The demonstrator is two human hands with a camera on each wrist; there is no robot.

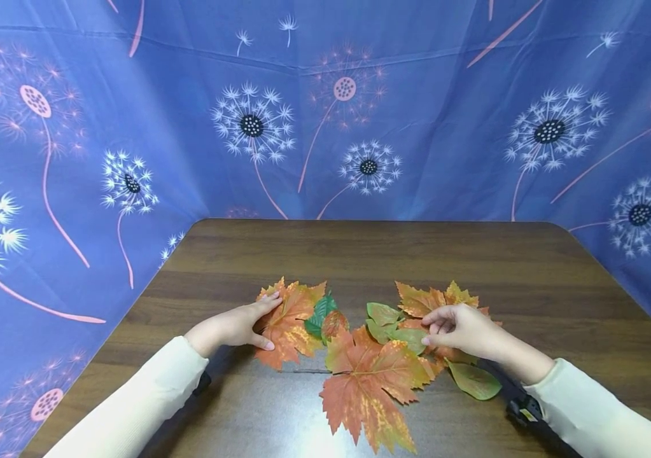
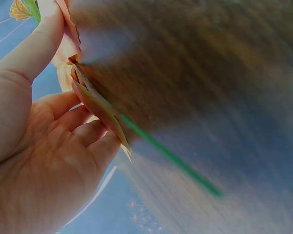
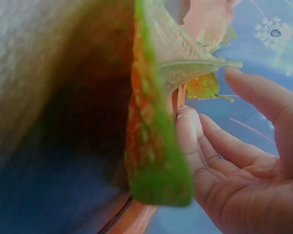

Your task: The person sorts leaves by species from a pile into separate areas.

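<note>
My left hand (image 1: 237, 329) rests with spread fingers on an orange artificial maple leaf (image 1: 293, 321) at the left of the table. In the left wrist view, the fingertips press on this leaf (image 2: 100, 109), and a thin green stem (image 2: 171, 156) runs out over the wood. My right hand (image 1: 462, 327) is over the right-hand leaves, thumb and fingers apart. Its fingertips are at a green leaf (image 1: 408, 337) and an orange maple leaf (image 1: 417, 300). In the right wrist view, the thumb is right by a leaf's pale stem (image 3: 205, 63).
A large orange maple leaf (image 1: 368, 385) lies at the front middle of the wooden table (image 1: 359, 251). A dark green leaf (image 1: 321, 313) and a small reddish leaf (image 1: 334, 324) lie between the hands. Another green leaf (image 1: 474, 380) is below the right hand. Blue dandelion-print cloth (image 1: 314, 95) hangs behind.
</note>
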